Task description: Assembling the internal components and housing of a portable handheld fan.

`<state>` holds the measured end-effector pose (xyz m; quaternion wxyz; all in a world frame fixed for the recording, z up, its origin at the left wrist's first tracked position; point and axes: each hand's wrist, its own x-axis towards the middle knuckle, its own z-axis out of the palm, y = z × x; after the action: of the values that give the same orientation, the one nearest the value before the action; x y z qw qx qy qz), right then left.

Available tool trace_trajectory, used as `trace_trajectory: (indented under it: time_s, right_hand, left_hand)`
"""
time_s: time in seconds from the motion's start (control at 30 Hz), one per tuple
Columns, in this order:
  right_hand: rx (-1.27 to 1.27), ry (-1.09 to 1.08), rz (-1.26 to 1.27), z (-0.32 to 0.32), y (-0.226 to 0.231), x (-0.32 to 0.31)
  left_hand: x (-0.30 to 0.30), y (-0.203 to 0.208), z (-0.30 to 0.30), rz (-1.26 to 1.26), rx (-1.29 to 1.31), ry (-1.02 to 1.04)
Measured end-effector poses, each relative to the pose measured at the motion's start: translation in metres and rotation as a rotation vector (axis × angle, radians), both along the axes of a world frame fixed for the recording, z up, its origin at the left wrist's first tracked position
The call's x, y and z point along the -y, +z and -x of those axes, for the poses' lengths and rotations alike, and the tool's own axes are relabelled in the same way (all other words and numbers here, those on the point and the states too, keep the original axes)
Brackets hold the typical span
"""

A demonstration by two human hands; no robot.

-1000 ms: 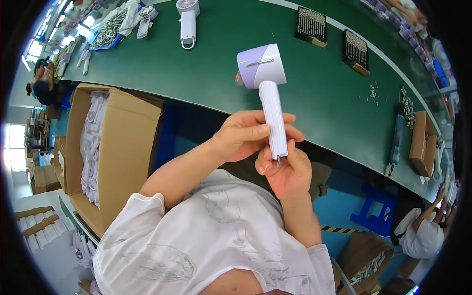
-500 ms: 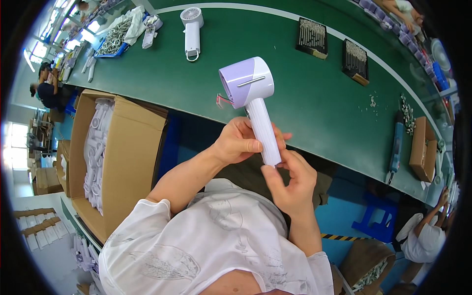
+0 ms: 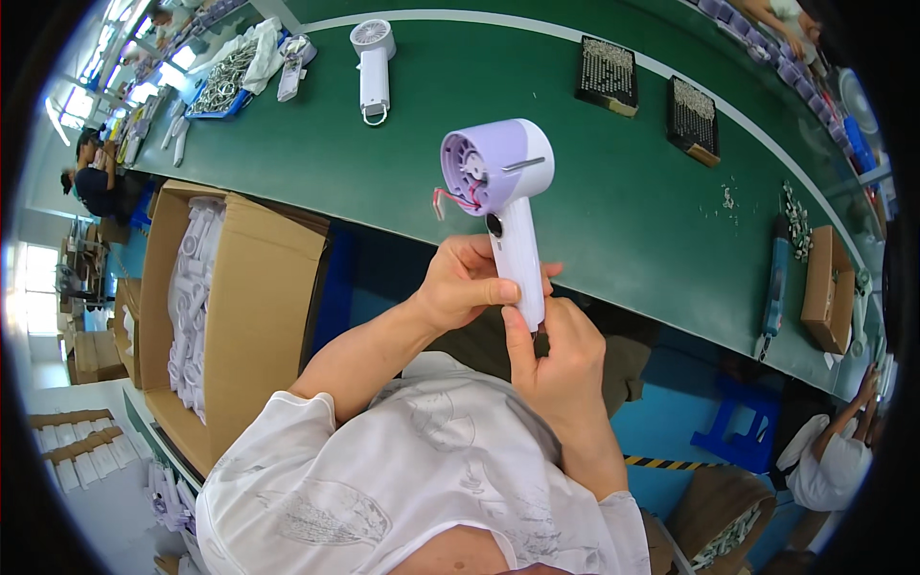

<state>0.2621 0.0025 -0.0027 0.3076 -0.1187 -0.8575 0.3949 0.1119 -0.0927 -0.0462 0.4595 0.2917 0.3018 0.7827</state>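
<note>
A purple and white handheld fan (image 3: 518,230) is held upright, a little tilted, in front of me at the bench edge. Its round head has an uncovered side facing left, and red and white wires hang out of it. A dark round button shows on the handle. My left hand (image 3: 467,279) is closed round the middle of the handle, thumb across the front. Lower down, my right hand (image 3: 563,359) pinches the handle's bottom end between thumb and fingers. Another white handheld fan (image 3: 375,77) with a wire loop at its base lies on the bench beyond.
On the left stands a cardboard box (image 3: 264,307) full of white fan parts. The green bench (image 3: 479,72) carries a blue tray (image 3: 216,107) of metal loops, two black trays (image 3: 608,75) of small pieces, a teal electric screwdriver (image 3: 774,278) and a small cardboard box (image 3: 829,287). Other people sit nearby.
The fan has turned so that its uncovered side and the button now face me more, and its head has shifted slightly right. My right hand has closed up on the handle's bottom end.
</note>
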Motion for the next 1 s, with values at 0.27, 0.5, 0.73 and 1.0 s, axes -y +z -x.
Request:
trace_trajectory:
  time_s: [0.27,0.5,0.73,1.0]
  right_hand:
    - [-0.158,-0.096,0.304,0.004,-0.003,-0.035]
    - [-0.183,0.071,0.717,0.019,-0.007,-0.050]
    - [-0.222,0.094,0.597,0.061,0.008,-0.081]
    - [-0.140,0.288,0.598,0.125,0.036,-0.140]
  left_hand:
    - [-0.002,0.029,-0.010,0.334,-0.113,0.118]
    - [-0.019,0.031,-0.010,0.352,-0.233,0.123]
    - [-0.049,0.044,0.029,0.284,-0.370,0.205]
    - [-0.104,0.060,0.090,0.217,-0.498,0.306]
